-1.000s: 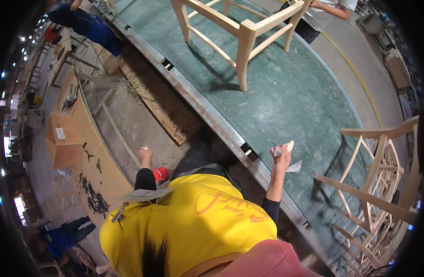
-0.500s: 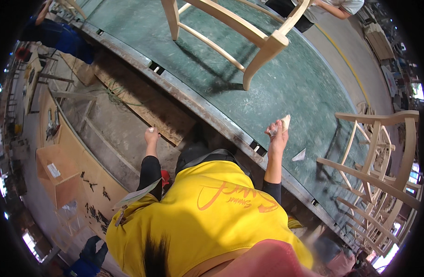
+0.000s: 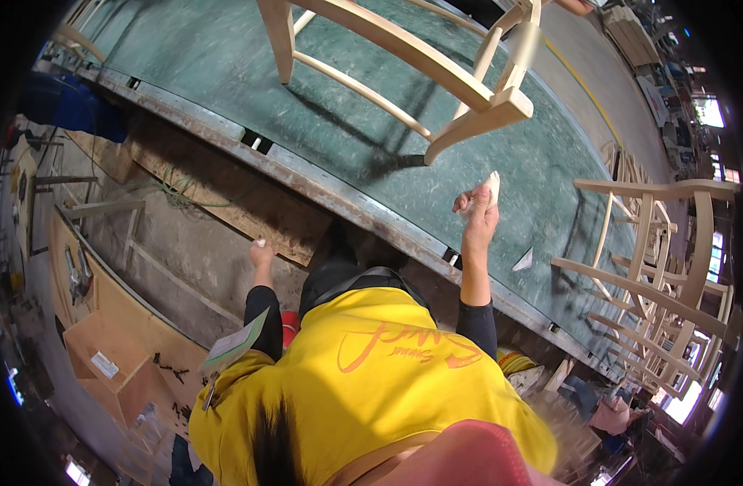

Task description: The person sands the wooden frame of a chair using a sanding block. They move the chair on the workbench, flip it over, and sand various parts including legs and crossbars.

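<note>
Sandpaper pad: a small pale folded piece (image 3: 491,188), pinched upright in the right hand (image 3: 475,212) above the green table top, just below the foot of the nearest chair leg.
Right fingers: curled shut round the pad, thumb against it; only its top edge shows past the knuckles.
Left hand (image 3: 261,253): hangs low beside the body, fingers bent in around something tiny and whitish; what it is cannot be told.
Change: half a second ago the right hand sat lower and nearer the table's rim, with the chair leg well apart from it; now hand and pad stand close under the leg's cut end. A second ago it was lower again, near a scrap of paper.
Meaning: judged from that closing gap, the pad is being brought up to the bare wood of the leg, and rubbing has not begun, since pad and leg are near but apart.
Chair frame (image 3: 436,73): unfinished pale wood, standing on the green table (image 3: 225,65), its leg (image 3: 476,121) slanting toward the hand.
Edges: the table's rusty metal rim (image 3: 347,202) runs between body and hand.
Open room: bare green top to the left of the hand; a white paper scrap (image 3: 523,261) lies to its right, and a row of stacked chair frames (image 3: 655,275) crowds the right side.
</note>
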Demonstrator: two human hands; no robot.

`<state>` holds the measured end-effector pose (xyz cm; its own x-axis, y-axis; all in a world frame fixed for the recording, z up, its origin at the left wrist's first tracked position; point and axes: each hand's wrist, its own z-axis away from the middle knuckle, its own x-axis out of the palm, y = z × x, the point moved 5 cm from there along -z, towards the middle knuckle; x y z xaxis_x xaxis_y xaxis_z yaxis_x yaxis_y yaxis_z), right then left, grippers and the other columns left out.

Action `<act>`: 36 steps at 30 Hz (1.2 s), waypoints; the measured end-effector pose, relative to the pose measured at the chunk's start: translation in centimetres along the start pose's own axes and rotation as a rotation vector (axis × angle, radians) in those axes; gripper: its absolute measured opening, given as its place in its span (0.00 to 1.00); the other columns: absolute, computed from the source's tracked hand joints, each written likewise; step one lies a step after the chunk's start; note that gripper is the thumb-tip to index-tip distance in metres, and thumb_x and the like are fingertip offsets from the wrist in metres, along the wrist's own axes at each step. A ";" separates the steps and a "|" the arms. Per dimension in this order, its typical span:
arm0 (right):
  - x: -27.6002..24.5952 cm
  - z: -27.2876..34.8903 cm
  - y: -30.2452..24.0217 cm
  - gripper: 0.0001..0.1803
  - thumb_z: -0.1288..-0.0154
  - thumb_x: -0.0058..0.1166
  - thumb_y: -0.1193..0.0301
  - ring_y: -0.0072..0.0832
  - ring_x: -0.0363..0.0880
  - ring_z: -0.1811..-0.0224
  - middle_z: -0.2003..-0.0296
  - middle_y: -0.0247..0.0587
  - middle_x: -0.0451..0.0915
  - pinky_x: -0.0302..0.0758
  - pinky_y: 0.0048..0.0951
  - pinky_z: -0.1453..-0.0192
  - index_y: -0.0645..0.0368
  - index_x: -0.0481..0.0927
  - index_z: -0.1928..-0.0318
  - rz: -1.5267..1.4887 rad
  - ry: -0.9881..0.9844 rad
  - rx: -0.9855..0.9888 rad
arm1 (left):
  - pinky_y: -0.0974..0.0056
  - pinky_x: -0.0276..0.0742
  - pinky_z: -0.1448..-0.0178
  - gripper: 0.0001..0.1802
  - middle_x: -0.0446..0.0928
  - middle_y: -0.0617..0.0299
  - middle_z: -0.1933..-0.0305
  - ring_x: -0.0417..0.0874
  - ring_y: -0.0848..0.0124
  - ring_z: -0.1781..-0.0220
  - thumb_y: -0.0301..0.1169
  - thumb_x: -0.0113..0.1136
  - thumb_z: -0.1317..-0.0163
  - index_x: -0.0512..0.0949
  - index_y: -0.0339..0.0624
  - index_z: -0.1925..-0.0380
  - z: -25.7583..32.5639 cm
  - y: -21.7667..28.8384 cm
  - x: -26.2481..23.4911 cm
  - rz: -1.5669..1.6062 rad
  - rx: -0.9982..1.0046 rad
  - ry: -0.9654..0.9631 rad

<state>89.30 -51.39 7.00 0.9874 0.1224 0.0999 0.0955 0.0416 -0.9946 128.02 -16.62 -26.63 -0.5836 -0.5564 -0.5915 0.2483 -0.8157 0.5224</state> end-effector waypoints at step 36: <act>9.2 -6.7 -13.0 0.10 0.27 0.46 0.74 0.44 0.80 0.45 0.48 0.47 0.81 0.77 0.38 0.42 0.64 0.75 0.50 0.853 0.049 -1.117 | 0.60 0.80 0.64 0.10 0.82 0.56 0.70 0.85 0.68 0.72 0.29 0.62 0.37 0.77 0.38 0.59 -1.4 -4.2 -3.6 0.149 -0.125 0.051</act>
<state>97.98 -57.43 20.63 0.7926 -0.3251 -0.5158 -0.5017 -0.8285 -0.2488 130.17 -11.42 -27.53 -0.4942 -0.6772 -0.5452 0.4247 -0.7352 0.5283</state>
